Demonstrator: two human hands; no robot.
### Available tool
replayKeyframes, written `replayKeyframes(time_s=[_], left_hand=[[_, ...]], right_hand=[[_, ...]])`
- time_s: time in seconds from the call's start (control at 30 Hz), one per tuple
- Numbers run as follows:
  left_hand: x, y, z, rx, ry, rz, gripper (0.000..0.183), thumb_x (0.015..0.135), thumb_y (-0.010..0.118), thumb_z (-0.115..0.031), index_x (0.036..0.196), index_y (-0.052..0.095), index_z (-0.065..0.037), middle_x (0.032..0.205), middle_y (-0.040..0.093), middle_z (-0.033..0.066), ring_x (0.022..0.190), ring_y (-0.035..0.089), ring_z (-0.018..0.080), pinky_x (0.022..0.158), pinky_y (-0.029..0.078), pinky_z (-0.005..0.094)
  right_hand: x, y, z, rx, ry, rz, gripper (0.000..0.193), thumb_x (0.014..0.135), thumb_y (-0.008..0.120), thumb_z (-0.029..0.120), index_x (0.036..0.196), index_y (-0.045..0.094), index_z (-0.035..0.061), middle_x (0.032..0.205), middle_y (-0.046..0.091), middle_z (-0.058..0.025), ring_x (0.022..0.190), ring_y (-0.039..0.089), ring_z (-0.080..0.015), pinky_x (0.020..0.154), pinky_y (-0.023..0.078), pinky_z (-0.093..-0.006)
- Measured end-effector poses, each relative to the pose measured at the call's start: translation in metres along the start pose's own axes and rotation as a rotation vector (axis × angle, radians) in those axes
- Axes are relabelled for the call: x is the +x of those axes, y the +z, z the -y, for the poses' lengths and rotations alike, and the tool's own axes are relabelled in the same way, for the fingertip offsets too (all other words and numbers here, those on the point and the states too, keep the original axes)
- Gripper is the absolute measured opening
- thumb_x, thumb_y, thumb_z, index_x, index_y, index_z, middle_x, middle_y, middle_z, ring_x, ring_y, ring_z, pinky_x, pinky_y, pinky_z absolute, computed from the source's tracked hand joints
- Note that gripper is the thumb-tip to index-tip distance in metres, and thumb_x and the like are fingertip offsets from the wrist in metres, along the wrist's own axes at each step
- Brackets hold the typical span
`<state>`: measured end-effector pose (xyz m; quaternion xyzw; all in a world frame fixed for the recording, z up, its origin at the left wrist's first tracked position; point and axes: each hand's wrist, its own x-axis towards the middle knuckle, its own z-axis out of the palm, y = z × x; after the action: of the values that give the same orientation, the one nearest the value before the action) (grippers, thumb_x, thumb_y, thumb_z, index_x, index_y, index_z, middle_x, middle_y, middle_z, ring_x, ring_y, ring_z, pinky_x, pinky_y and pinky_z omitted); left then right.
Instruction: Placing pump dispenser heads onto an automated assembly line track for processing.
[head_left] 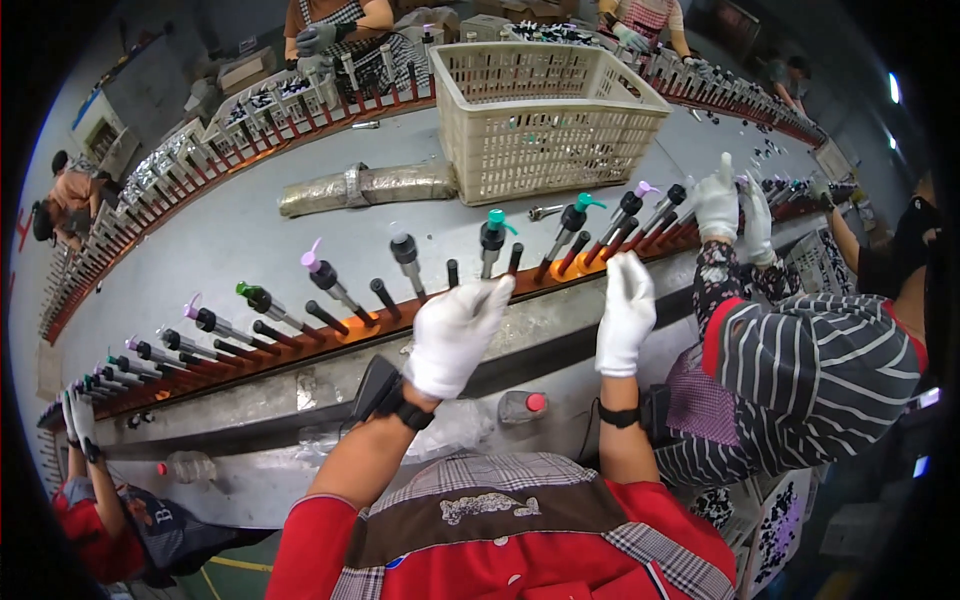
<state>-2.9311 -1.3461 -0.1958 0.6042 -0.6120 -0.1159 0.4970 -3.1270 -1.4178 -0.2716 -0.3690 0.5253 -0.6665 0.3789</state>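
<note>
Both my hands wear white gloves and hover over a curved line of dark upright posts. My left hand (460, 335) is closed, its fingertips pinched just beneath a bare black-topped post (515, 259); whatever they may hold is hidden. To the right, my right hand (627, 315) also has its fingers pressed together close to the line, and I cannot make out anything in them. Between and beyond the hands, pump heads with teal tops, one (494, 240) and another (575, 218), sit on metal-coloured stems. A lilac-topped pump head (325, 270) and a black-collared one (405, 253) stand left.
Behind the line stand a cream perforated crate (550, 150) and a foil-wrapped tube (370, 188). A co-worker in a striped top (810, 350) works close on my right, white gloves raised. Another person's gloved hands (80, 420) show far left. A red-capped bottle (522, 406) lies below the line.
</note>
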Motion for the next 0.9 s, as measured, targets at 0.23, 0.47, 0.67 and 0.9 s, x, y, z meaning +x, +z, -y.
replayKeyframes(time_s=[0.23, 0.47, 0.67, 0.9], left_hand=[[0.051, 0.103, 0.003, -0.123, -0.085, 0.002, 0.059, 0.089, 0.073, -0.034, 0.132, 0.054, 0.002, 0.114, 0.066, 0.0253, 0.108, 0.065, 0.0394, 0.095, 0.051, 0.0422], [0.066, 0.098, 0.046, -0.226, -0.236, -0.036, 0.029, 0.094, 0.073, -0.023, 0.074, 0.059, -0.006, 0.063, 0.051, -0.0002, 0.06, 0.041, 0.0085, 0.057, 0.041, 0.0266], [0.053, 0.061, 0.025, 0.299, -0.238, -0.054, 0.035, 0.093, 0.072, -0.04, 0.089, 0.066, -0.006, 0.07, 0.066, 0.0128, 0.062, 0.064, 0.0207, 0.061, 0.05, 0.0338], [0.006, 0.059, 0.01, 0.373, 0.01, 0.019, 0.037, 0.091, 0.073, -0.024, 0.06, 0.056, -0.012, 0.05, 0.053, 0.0113, 0.045, 0.06, 0.0284, 0.042, 0.045, 0.0377]], right_hand=[[0.086, 0.05, -0.001, -0.192, -0.259, 0.101, 0.074, 0.082, 0.084, 0.022, 0.14, 0.047, -0.0046, 0.132, 0.058, -0.0144, 0.115, 0.055, -0.0184, 0.096, 0.047, -0.0299], [0.071, 0.092, 0.0, -0.107, -0.022, 0.246, 0.036, 0.091, 0.073, 0.035, 0.072, 0.062, 0.0069, 0.059, 0.063, -0.0001, 0.054, 0.058, -0.0088, 0.057, 0.047, -0.0275], [0.047, 0.073, 0.019, -0.543, -0.245, 0.282, 0.032, 0.087, 0.078, 0.035, 0.092, 0.07, 0.0041, 0.074, 0.07, -0.0033, 0.064, 0.063, -0.0108, 0.067, 0.051, -0.0274], [0.081, -0.024, -0.04, 0.186, 0.003, 0.112, 0.023, 0.093, 0.07, 0.006, 0.114, 0.066, -0.0032, 0.105, 0.071, -0.0102, 0.093, 0.067, -0.0147, 0.088, 0.055, -0.0272]])
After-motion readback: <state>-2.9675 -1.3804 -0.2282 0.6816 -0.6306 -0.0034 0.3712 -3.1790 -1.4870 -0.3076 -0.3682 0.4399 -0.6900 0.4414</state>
